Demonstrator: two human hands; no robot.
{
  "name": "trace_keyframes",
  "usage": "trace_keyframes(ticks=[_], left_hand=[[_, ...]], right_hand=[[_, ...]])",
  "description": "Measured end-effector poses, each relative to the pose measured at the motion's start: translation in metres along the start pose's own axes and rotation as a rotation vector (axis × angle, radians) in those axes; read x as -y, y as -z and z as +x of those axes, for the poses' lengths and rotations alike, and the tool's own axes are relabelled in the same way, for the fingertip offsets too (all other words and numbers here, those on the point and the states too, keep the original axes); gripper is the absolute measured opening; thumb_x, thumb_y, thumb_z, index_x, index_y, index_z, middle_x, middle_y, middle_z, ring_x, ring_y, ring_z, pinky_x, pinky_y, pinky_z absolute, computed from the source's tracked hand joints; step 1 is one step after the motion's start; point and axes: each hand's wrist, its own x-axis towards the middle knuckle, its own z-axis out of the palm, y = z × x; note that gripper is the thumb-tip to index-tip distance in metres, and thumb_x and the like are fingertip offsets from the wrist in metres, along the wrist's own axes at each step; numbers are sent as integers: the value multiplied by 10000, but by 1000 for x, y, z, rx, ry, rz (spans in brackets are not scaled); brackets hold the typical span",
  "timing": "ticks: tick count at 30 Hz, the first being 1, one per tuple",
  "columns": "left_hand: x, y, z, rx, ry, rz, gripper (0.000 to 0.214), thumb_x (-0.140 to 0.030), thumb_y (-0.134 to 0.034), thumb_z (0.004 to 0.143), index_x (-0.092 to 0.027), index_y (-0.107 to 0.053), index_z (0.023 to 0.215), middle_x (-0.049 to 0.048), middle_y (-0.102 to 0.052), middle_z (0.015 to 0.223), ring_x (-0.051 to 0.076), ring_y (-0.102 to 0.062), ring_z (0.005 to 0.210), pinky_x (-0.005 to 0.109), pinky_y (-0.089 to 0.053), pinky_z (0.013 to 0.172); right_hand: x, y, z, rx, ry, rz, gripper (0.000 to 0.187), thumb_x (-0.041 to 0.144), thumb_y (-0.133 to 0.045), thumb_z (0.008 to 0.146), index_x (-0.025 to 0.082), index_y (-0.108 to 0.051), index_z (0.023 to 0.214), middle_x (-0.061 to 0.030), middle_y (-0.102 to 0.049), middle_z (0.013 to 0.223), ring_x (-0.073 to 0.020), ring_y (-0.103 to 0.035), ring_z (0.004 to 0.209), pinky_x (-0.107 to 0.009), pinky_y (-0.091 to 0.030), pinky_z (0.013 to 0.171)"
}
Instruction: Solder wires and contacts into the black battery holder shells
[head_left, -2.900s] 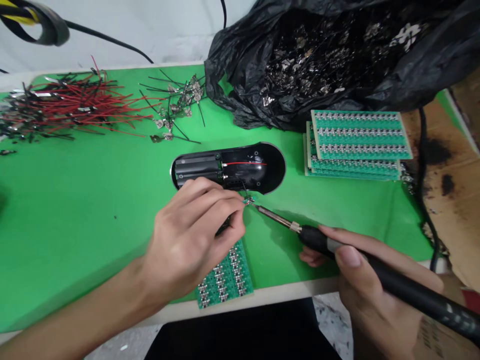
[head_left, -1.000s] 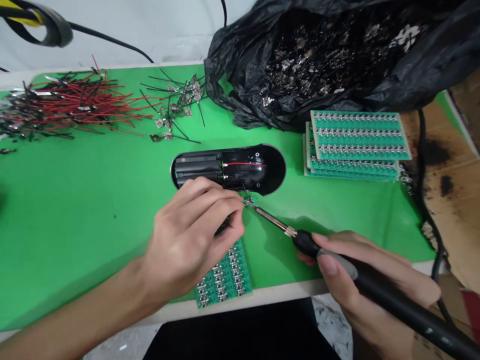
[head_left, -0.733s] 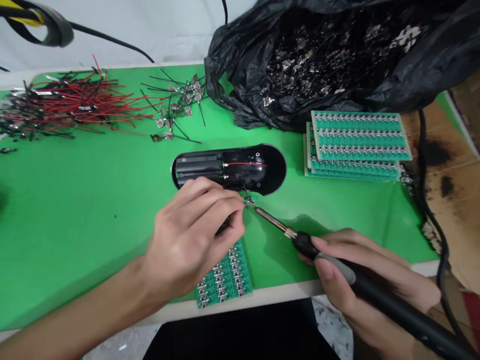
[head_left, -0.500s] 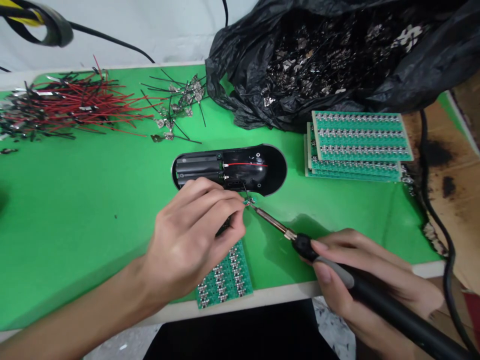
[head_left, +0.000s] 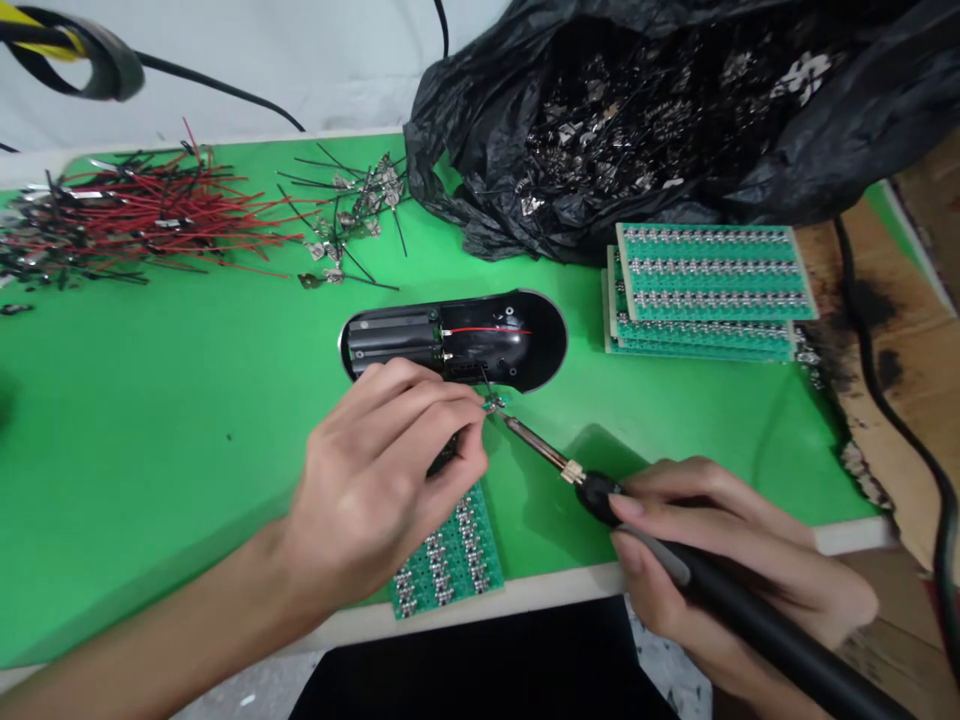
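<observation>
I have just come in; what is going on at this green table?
A person is soldering. The left hand pinches a small metal contact just in front of an open black casing, above a green board. The right hand grips a soldering iron, whose tip meets the contact. Further back lie a stack of boards, a black bag of metal parts and a pile of wires.
</observation>
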Motion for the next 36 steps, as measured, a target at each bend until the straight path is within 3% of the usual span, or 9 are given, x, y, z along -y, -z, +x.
trace_keyframes(ticks=[7,13,18,24,36], left_hand=[[-3,1,2,16,24,-2,255,-46,-746,960,-268,-670,1058,-18,-844,1015,198,-770,866,423,-670,803],[-3,1,0,6,41,-14,249,-45,-756,955,-254,-678,1065,-14,-846,1012,192,-773,873,415,-669,823],[1,0,0,-8,3,-13,231,-51,-775,938,-229,-691,1060,2,-849,1008,199,-781,877,406,-663,843],[1,0,-1,-24,10,-18,225,-49,-763,946,-240,-702,1049,-10,-847,1002,196,-779,870,406,-662,853],[0,2,-1,-6,26,-33,197,-50,-757,963,-213,-715,1066,6,-849,1024,182,-765,881,379,-653,849]], right_hand=[[-2,-1,-4,7,64,-33,341,42,-806,872,265,-832,1129,14,-766,902,-123,-769,687,-214,-660,575],[-3,3,-11,52,62,-36,439,27,-816,870,263,-814,1239,1,-800,949,-154,-791,719,-258,-698,630],[-5,-1,-13,-12,81,-15,409,18,-816,880,214,-821,1239,6,-792,906,-144,-770,671,-256,-676,584],[-7,0,-16,-1,91,-34,438,47,-826,872,238,-825,1266,-1,-797,901,-175,-774,663,-294,-672,547],[-3,-2,-5,3,134,-113,299,46,-806,882,245,-822,1103,9,-742,916,-108,-760,697,-208,-653,593]])
